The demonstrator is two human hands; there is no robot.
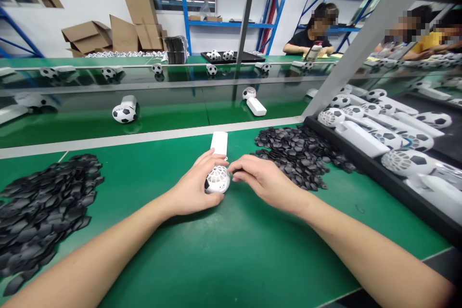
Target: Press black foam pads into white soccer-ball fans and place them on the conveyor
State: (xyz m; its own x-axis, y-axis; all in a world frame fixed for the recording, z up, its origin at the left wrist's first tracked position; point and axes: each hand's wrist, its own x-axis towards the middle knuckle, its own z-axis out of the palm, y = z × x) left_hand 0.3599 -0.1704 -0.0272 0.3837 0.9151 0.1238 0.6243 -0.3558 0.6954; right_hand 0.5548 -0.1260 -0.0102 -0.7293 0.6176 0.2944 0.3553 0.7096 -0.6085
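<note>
On the green table (224, 255), my left hand (193, 185) is wrapped round the left side of a white ball-shaped head (217, 180) with a slotted grille and a black patch at its left. Its white handle (219, 143) points away from me. My right hand (260, 178) is at the right side of the ball, thumb and index finger pinched close to its surface; whatever may be between those fingertips is too small to make out. Piles of small black pieces lie on the left (46, 207) and on the right (292, 151).
A black tray (378, 187) of football-patterned units stands at the right. Beyond the table edge, a green conveyor (173, 115) carries more units, one (124, 111) at left and another (254, 101) near the middle. A metal post (368, 33) slants at right. People sit at the far side.
</note>
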